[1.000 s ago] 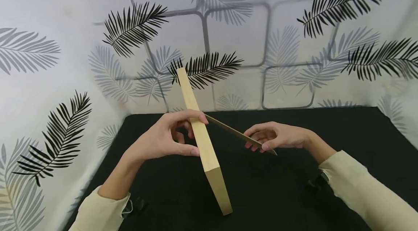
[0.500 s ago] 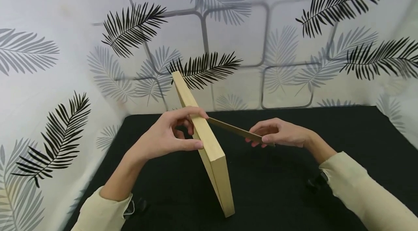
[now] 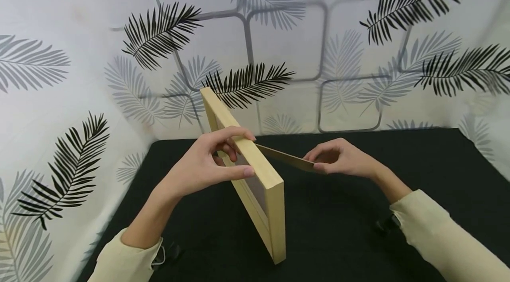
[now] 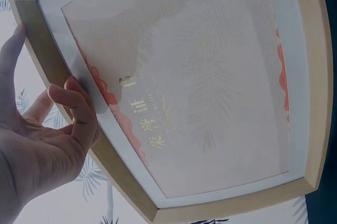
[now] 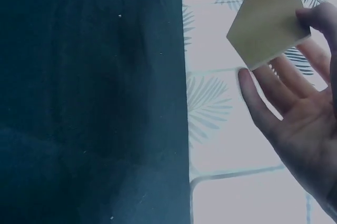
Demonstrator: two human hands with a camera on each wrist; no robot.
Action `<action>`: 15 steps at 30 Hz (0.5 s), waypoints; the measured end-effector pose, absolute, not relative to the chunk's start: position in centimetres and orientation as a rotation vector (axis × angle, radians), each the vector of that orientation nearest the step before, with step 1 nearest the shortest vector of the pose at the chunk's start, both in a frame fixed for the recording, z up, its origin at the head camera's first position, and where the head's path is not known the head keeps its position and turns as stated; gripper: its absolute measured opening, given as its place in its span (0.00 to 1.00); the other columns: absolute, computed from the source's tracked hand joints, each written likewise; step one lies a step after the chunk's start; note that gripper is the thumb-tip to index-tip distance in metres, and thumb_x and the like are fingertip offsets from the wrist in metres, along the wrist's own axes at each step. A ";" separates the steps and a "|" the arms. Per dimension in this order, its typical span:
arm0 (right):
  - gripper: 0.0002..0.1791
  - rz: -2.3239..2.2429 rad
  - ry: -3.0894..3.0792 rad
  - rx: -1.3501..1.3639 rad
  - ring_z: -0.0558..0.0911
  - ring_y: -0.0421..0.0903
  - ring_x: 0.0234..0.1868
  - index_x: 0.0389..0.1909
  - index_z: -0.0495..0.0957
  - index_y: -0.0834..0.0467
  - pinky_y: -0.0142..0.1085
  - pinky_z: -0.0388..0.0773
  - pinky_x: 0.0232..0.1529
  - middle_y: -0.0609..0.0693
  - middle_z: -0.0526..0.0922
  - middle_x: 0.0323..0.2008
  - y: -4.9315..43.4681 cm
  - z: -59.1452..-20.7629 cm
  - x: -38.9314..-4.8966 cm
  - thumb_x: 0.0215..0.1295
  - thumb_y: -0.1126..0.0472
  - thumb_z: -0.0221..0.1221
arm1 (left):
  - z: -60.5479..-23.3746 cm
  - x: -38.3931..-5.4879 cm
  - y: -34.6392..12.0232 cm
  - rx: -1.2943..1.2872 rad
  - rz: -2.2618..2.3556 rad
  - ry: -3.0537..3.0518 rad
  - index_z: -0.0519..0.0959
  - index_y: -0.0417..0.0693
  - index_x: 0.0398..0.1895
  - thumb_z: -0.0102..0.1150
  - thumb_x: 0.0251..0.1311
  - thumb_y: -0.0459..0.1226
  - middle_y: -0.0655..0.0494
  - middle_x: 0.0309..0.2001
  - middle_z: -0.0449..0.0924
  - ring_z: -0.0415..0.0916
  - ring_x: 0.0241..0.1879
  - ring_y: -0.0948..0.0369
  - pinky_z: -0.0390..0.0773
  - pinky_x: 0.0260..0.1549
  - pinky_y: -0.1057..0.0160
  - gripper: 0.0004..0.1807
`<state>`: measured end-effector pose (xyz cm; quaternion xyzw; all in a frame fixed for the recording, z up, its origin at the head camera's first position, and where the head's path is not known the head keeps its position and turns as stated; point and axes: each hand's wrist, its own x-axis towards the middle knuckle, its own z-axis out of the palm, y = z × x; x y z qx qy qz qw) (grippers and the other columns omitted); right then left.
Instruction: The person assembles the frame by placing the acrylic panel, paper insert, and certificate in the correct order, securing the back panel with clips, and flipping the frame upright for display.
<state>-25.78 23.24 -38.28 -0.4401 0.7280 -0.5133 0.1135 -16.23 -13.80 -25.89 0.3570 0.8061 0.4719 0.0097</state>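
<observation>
A pale wooden picture frame (image 3: pixel 276 222) stands on edge, tilted, over the black cloth. My left hand (image 3: pixel 201 160) grips its upper bar, with thumb and fingers spread along it. In the left wrist view, a certificate (image 4: pixel 226 113) with gold characters and a red wavy border shows behind the frame's glossy front, inside a white mat. From behind the frame a thin brown stand flap (image 3: pixel 284 156) sticks out to the right. My right hand (image 3: pixel 344 158) pinches its free end between thumb and fingers. In the right wrist view, the flap (image 5: pixel 268 21) looks flat and tapered.
Black cloth (image 3: pixel 338 229) covers the table. Behind it and at the left hang white sheets (image 3: pixel 287 43) printed with dark and grey leaves. A dark wrist device shows by each cuff.
The frame has turned so that its glossy front shows in the head view, its upper near corner shifting up and right. My right hand has risen slightly, still pinching the flap.
</observation>
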 end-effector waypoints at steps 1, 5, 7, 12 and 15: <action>0.13 -1.510 2.169 -1.307 0.85 0.56 0.45 0.49 0.84 0.59 0.44 0.83 0.39 0.56 0.84 0.51 23.3 -38.3 -25.7 0.67 0.73 0.63 | -25.9 -16.2 -13.8 1.106 1.473 2.524 0.78 0.55 0.62 0.74 0.58 0.50 0.52 0.39 0.75 0.73 0.40 0.55 0.76 0.26 0.57 0.30; 0.14 -1.517 2.330 -1.379 0.85 0.50 0.41 0.46 0.85 0.56 0.42 0.83 0.39 0.51 0.85 0.45 23.6 -38.7 -25.3 0.65 0.75 0.64 | -25.9 -16.2 -13.8 1.083 1.471 2.550 0.78 0.56 0.61 0.74 0.58 0.51 0.52 0.40 0.76 0.73 0.40 0.55 0.76 0.26 0.57 0.29; 0.15 -1.527 2.409 -1.400 0.84 0.47 0.39 0.45 0.85 0.56 0.39 0.82 0.39 0.50 0.85 0.43 23.8 -38.9 -25.1 0.64 0.77 0.64 | -25.9 -16.2 -13.8 1.079 1.470 2.561 0.78 0.56 0.61 0.75 0.57 0.51 0.52 0.39 0.76 0.73 0.40 0.55 0.76 0.25 0.58 0.29; 0.16 -1.554 2.568 -1.417 0.83 0.45 0.36 0.40 0.85 0.59 0.36 0.81 0.37 0.52 0.84 0.39 24.0 -39.6 -24.9 0.58 0.82 0.65 | -25.8 -16.2 -13.6 1.048 1.482 2.583 0.78 0.57 0.61 0.75 0.57 0.49 0.51 0.40 0.75 0.73 0.39 0.54 0.76 0.25 0.59 0.29; 0.15 -1.541 2.646 -1.385 0.83 0.44 0.35 0.40 0.84 0.60 0.37 0.81 0.36 0.52 0.84 0.38 23.9 -40.1 -25.0 0.58 0.81 0.66 | -25.6 -16.1 -13.3 1.008 1.489 2.599 0.79 0.59 0.60 0.75 0.57 0.48 0.51 0.41 0.76 0.74 0.39 0.54 0.76 0.26 0.59 0.27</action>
